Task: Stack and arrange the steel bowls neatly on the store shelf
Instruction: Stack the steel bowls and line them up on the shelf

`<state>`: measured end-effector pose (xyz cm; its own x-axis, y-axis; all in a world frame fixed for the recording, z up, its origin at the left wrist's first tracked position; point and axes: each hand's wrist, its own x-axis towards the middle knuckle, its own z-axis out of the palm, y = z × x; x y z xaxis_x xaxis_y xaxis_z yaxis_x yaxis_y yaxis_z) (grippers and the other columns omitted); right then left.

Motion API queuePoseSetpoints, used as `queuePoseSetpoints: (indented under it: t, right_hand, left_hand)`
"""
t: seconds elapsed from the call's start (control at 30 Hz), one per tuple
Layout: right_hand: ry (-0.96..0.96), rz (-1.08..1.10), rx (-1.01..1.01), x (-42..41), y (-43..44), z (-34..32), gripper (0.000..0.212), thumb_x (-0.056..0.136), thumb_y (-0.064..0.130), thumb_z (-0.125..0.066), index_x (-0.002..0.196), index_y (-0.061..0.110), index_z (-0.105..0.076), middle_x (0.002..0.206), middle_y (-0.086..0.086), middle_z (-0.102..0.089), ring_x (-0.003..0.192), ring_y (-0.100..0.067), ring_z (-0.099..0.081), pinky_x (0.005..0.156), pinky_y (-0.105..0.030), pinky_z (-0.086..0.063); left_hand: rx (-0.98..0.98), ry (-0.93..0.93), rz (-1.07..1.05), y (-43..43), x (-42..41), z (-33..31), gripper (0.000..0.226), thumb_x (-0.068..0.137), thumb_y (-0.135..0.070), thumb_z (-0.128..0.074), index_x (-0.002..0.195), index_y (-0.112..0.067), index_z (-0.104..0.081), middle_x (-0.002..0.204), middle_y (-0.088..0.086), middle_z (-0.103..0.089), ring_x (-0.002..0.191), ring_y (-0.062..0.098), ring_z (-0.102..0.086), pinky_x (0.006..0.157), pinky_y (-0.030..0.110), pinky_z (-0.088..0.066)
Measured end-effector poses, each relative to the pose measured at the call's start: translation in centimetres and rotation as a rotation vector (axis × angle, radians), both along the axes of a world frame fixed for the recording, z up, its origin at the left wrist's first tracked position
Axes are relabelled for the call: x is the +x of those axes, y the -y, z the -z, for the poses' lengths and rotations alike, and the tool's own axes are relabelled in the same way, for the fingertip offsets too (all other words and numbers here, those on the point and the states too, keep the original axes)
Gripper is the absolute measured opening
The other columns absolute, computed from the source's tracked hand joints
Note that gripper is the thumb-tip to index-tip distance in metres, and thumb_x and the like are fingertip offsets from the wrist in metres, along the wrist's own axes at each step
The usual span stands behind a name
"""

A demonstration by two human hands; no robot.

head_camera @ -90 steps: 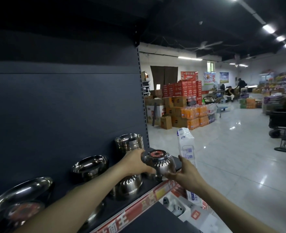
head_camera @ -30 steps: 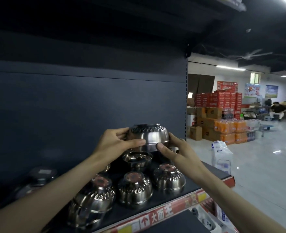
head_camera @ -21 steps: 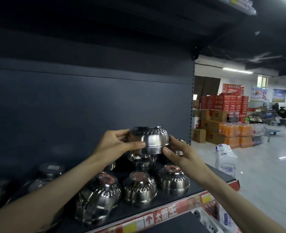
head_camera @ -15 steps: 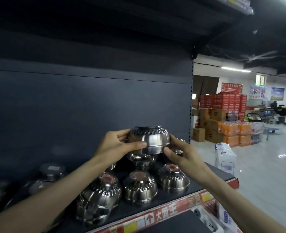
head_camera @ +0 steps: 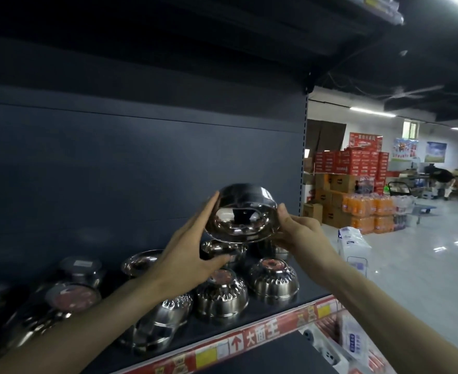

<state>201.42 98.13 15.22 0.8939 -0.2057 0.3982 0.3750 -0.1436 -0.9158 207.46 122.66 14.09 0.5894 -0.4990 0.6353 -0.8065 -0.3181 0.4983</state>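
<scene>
Half a second back the steel bowl point(head_camera: 240, 215) sat mouth-down between both hands; now it is tipped so its polished inside faces the camera, likely being turned upright to nest into the bowl below point(head_camera: 222, 249). The left hand point(head_camera: 187, 255) and right hand point(head_camera: 300, 233) clasp its opposite sides, holding it above the shelf point(head_camera: 311, 296). Shiny, fluted-walled, mirror-like interior.

Silver scalloped bowls point(head_camera: 273, 282), red shelf strip point(head_camera: 260, 336)
</scene>
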Motion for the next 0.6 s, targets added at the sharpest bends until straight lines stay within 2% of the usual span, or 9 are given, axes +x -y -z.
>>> queuePoseSetpoints:
  t: [0.03, 0.1, 0.17, 0.23, 0.3, 0.37, 0.43, 0.5, 0.6]
  right_hand:
    - [-0.022, -0.001, 0.038, 0.0, 0.0, -0.3, 0.052, 0.109, 0.046, -0.052, 0.107, 0.001, -0.078, 0.106, -0.012, -0.082, 0.104, -0.025, -0.078, 0.101, -0.036, -0.058]
    - [-0.047, -0.003, 0.096, -0.3, -0.2, -0.8, 0.05, 0.108, 0.045, -0.056, 0.102, -0.001, -0.078, 0.101, -0.014, -0.082, 0.093, -0.021, -0.079, 0.093, -0.032, -0.06]
    - [-0.064, 0.008, 0.117, -0.5, -0.2, -1.3, 0.052, 0.106, 0.046, -0.061, 0.108, -0.004, -0.078, 0.105, -0.022, -0.081, 0.096, -0.03, -0.079, 0.083, -0.029, -0.064]
    - [-0.081, 0.037, 0.117, -0.6, -0.3, -1.6, 0.056, 0.104, 0.049, -0.063, 0.115, -0.004, -0.077, 0.108, -0.027, -0.079, 0.106, -0.04, -0.077, 0.074, -0.027, -0.066]
    - [-0.093, 0.074, 0.095, -0.7, -0.4, -1.7, 0.059, 0.102, 0.053, -0.063, 0.116, -0.004, -0.076, 0.104, -0.026, -0.08, 0.103, -0.04, -0.078, 0.066, -0.026, -0.064]
    - [-0.109, 0.099, 0.057, -0.6, -0.5, -1.7, 0.069, 0.1, 0.058, -0.064, 0.115, -0.008, -0.075, 0.105, -0.029, -0.079, 0.098, -0.039, -0.079, 0.065, -0.027, -0.065]
    - [-0.119, 0.113, 0.018, -0.5, -0.6, -1.5, 0.082, 0.097, 0.064, -0.063, 0.118, -0.015, -0.07, 0.111, -0.035, -0.074, 0.101, -0.044, -0.077, 0.068, -0.032, -0.067]
    - [-0.121, 0.108, 0.01, -0.4, -0.7, -1.4, 0.085, 0.099, 0.064, -0.06, 0.12, -0.019, -0.067, 0.11, -0.037, -0.072, 0.101, -0.046, -0.075, 0.071, -0.033, -0.068]
    - [-0.135, 0.087, -0.012, -0.6, -1.0, -1.1, 0.079, 0.105, 0.063, -0.049, 0.112, -0.01, -0.076, 0.099, -0.028, -0.079, 0.096, -0.041, -0.079, 0.08, -0.036, -0.068]
  left_hand:
    - [0.043, 0.028, -0.017, 0.0, 0.1, 0.3, 0.127, 0.089, -0.023, -0.087, 0.161, -0.059, 0.011, 0.175, -0.028, -0.007, 0.16, -0.007, -0.011, 0.13, 0.027, -0.016]
    - [0.112, 0.074, -0.039, -0.1, 0.5, 0.7, 0.132, 0.093, -0.014, -0.081, 0.156, -0.061, 0.026, 0.173, -0.03, 0.013, 0.158, -0.012, 0.006, 0.126, 0.015, -0.004]
    - [0.162, 0.122, -0.058, -0.3, 1.1, 1.2, 0.134, 0.095, -0.01, -0.078, 0.153, -0.06, 0.032, 0.172, -0.03, 0.021, 0.154, -0.017, 0.013, 0.119, 0.004, 0.001]
    - [0.184, 0.166, -0.08, -0.6, 1.7, 1.3, 0.135, 0.094, -0.012, -0.08, 0.154, -0.06, 0.031, 0.17, -0.032, 0.021, 0.15, -0.022, 0.012, 0.117, 0.001, 0.0]
    - [0.171, 0.177, -0.101, -0.8, 2.1, 1.3, 0.135, 0.091, -0.017, -0.084, 0.154, -0.063, 0.027, 0.171, -0.034, 0.016, 0.151, -0.021, 0.007, 0.121, 0.008, -0.005]
    - [0.128, 0.174, -0.112, -0.9, 2.2, 1.3, 0.134, 0.089, -0.024, -0.087, 0.154, -0.066, 0.022, 0.173, -0.03, 0.004, 0.153, -0.012, -0.007, 0.123, 0.014, -0.01]
    - [0.085, 0.174, -0.114, -1.0, 2.3, 1.1, 0.132, 0.086, -0.029, -0.089, 0.154, -0.07, 0.016, 0.171, -0.029, -0.008, 0.151, -0.011, -0.015, 0.119, 0.003, -0.011]
    - [0.062, 0.164, -0.093, -1.3, 2.5, 0.8, 0.131, 0.081, -0.029, -0.093, 0.156, -0.068, 0.007, 0.169, -0.031, -0.017, 0.151, -0.018, -0.017, 0.114, -0.004, -0.011]
    - [0.009, 0.16, -0.046, -1.6, 2.6, 0.3, 0.131, 0.069, -0.03, -0.101, 0.163, -0.056, -0.013, 0.165, -0.028, -0.035, 0.147, -0.019, -0.031, 0.117, 0.001, -0.021]
